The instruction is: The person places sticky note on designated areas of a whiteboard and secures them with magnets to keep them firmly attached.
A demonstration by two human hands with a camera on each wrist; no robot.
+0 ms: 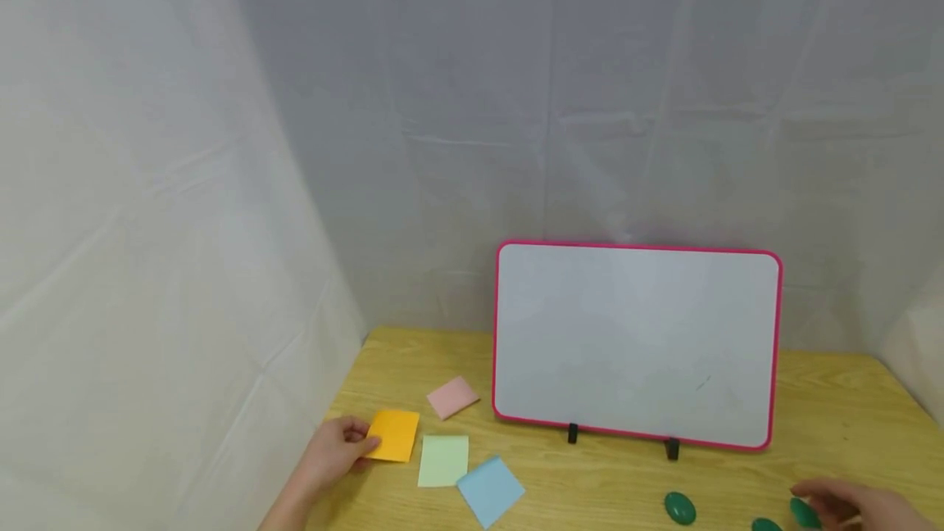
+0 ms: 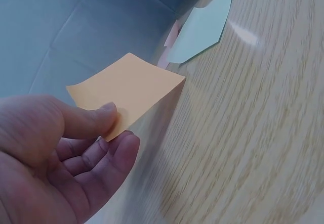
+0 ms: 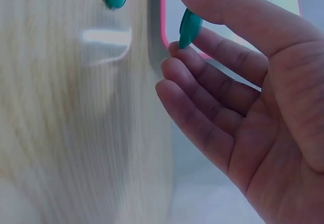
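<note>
My left hand [image 1: 335,453] pinches an orange sticky note [image 1: 394,435] by its corner, thumb on top; in the left wrist view the note [image 2: 126,90] is lifted off the wooden table [image 2: 253,133]. At the lower right, my right hand [image 1: 859,506] pinches a green oval magnet [image 3: 189,28] between thumb and finger; in the head view that magnet [image 1: 804,512] shows at the fingertips. A pink-framed whiteboard [image 1: 637,342] stands upright on black feet behind.
Pink [image 1: 452,397], light green [image 1: 444,460] and blue [image 1: 490,490] sticky notes lie on the table [image 1: 833,424] beside the orange one. Two more green magnets [image 1: 679,508] [image 1: 765,525] lie near the front edge. White cloth [image 1: 170,269] walls the left and back.
</note>
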